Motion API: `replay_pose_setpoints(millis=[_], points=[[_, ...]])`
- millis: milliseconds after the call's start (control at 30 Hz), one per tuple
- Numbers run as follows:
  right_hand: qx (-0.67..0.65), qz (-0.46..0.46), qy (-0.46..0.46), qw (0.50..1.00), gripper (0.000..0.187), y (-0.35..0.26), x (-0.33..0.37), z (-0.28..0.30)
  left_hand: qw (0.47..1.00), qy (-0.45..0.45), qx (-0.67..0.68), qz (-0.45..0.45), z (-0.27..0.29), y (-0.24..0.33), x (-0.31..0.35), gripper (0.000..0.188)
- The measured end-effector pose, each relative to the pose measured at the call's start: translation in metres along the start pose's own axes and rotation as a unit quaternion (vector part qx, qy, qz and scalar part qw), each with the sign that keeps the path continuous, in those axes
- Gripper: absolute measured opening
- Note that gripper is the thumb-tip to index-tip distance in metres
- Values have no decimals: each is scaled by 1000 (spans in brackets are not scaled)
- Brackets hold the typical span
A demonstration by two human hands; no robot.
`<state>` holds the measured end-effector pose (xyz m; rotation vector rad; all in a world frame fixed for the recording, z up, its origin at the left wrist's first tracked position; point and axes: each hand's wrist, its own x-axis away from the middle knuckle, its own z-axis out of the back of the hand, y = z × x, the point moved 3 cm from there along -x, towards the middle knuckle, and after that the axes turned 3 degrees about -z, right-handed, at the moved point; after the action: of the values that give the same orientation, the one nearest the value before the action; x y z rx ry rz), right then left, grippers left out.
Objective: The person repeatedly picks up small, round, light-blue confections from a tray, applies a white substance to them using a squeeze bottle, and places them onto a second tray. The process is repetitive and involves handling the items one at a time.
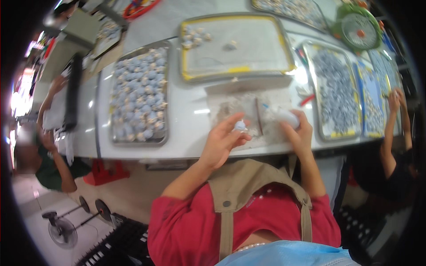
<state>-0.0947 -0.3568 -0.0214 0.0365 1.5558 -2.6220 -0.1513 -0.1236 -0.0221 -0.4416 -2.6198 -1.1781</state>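
My left hand (225, 138) pinches a small pale blue and white piece (240, 125) between thumb and fingers, just above the work mat. My right hand (301, 133) is wrapped around a white squeeze bottle (288, 118), which lies tilted with its blue tip (266, 106) pointing left toward that piece. The tip and the piece are apart. Beneath both hands is a stained, greyish mat (217, 95) with a thin brown strip (258, 116) across it.
A tray (167, 88) of blue-and-cream pieces stands left; another tray (237, 76), holding a few, lies ahead. To the right are a tray (326, 135) of grey-blue pieces and a red-handled tool (307, 99). A green fan (358, 29) stands far right. Co-workers' hands show at both sides.
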Motion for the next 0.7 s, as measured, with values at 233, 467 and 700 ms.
replay_pose_setpoints(millis=[233, 467, 700], points=[[-148, -13, -16, 989, 24, -26, 23, 20, 997, -51, 51, 25, -14, -21, -2, 42], [-175, 3, -15, 985, 23, -30, 34, 27, 999, -4, 28, 44, -22, -24, -1, 37], [-231, -24, -33, 972, 23, -33, 37, 26, 998, -20, -48, -19, -24, -20, -4, 42]])
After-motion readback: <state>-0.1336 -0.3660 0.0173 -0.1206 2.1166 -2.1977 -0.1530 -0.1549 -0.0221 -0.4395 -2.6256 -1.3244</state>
